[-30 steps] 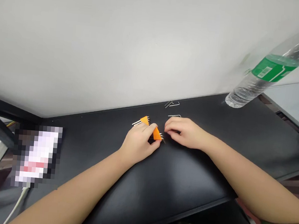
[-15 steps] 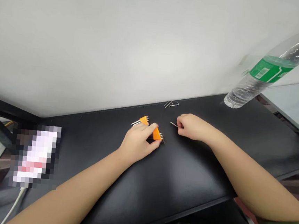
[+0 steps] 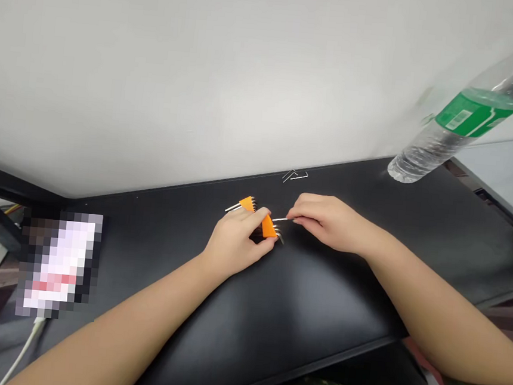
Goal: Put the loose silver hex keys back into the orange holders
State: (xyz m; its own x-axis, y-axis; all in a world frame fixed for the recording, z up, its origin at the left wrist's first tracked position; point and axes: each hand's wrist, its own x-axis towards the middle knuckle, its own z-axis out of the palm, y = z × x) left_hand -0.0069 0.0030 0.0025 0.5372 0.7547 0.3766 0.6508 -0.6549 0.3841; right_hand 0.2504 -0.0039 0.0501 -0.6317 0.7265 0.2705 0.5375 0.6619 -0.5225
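Observation:
My left hand (image 3: 238,239) is closed around an orange hex key holder (image 3: 270,226) on the black table (image 3: 282,314). Several metal hex keys stick out of the holder on both sides, and my fingers cover its middle. My right hand (image 3: 321,217) pinches a single hex key (image 3: 282,219). The far tip of that key is at the holder's right edge; I cannot tell if it is inside a slot. Behind my hands, near the wall, lie a few small loose hex keys (image 3: 297,176).
A large clear water bottle (image 3: 436,142) with a green label stands at the right back. At the left lies a pixelated, bright-screened device (image 3: 61,265) with a white cable (image 3: 22,355). The white wall (image 3: 230,82) borders the table's far side.
My right hand has moved left, bringing its hex key from apart to the holder's edge, and its fingers have straightened. My left hand keeps its grip. The view has shifted slightly.

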